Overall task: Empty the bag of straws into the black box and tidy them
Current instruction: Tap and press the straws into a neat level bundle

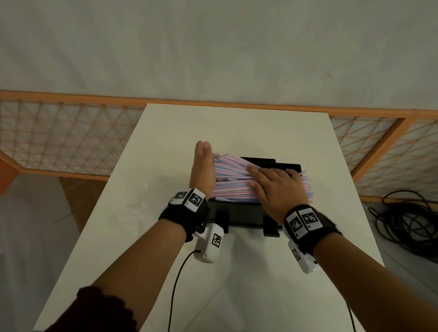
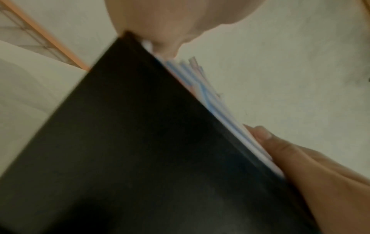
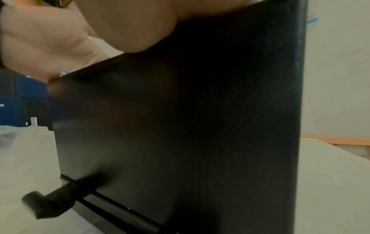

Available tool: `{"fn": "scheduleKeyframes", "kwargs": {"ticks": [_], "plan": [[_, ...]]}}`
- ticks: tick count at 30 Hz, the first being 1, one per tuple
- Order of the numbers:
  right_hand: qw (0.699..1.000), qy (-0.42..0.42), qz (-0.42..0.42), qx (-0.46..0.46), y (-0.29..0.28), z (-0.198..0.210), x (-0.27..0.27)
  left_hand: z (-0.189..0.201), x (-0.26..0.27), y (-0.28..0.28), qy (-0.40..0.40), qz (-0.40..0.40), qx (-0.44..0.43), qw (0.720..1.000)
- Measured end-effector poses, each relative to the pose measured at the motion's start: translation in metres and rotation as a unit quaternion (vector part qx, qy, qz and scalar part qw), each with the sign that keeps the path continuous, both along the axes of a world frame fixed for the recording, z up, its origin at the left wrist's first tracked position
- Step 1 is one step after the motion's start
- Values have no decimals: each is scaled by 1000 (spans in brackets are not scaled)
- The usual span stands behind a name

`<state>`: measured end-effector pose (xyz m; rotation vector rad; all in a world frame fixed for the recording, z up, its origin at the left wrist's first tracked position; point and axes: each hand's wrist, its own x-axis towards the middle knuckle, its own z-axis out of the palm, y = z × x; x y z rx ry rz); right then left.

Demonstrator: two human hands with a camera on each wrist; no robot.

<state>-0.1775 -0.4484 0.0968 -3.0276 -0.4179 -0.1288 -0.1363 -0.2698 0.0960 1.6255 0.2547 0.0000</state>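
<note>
Two hands on the straws [image 1: 233,182], neither curled round them. Right hand [image 1: 275,188] lies flat with fingers spread, palm down on top of the pile. Left hand [image 1: 203,168] stands edge-on, fingers straight and together, pressed against the straw ends at the left of the black box [image 1: 238,213]. Pink, blue and white straws lie heaped in the box, overhanging both sides. Box sits mid white table [image 1: 157,239]; tangled black cables [image 1: 414,226] lie on the floor, well right of the box.
</note>
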Motion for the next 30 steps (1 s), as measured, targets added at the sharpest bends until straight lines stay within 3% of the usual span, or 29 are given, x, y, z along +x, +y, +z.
{"fn": "scheduleKeyframes", "kwargs": {"ticks": [4, 7, 8, 9, 11, 12, 13, 15, 18, 25, 30], "plan": [[1000, 5, -3, -4, 1, -2, 2, 8, -5, -13, -38, -72, 174, 981], [1000, 26, -7, -3, 1, 0, 3, 4, -7, 3, -59, -84, 161, 982], [999, 35, -5, -8, 0, 0, 5, -1, -7, 10, -67, -81, 193, 976], [999, 43, 1, -11, -1, 0, 6, -3, -10, 15, -93, -86, 279, 952], [999, 44, 15, -8, -1, 0, 9, -8, -13, 19, -159, -123, 495, 845], [999, 45, 20, -11, -1, 1, 9, -11, -13, 18, -180, -151, 563, 792], [998, 51, 23, -17, -1, 1, 10, -11, -13, 16, -192, -172, 604, 754], [997, 63, 29, -22, -1, 2, 10, -13, -10, 14, -186, -192, 644, 717], [997, 66, 44, -15, 3, 7, 11, -13, -12, 12, -165, -194, 662, 705], [992, 89, 87, -15, 10, 4, 15, -21, -17, 12, -141, -206, 610, 752], [981, 135, 132, -45, 20, 7, 25, -15, -21, 14, -105, -218, 656, 715]]}}
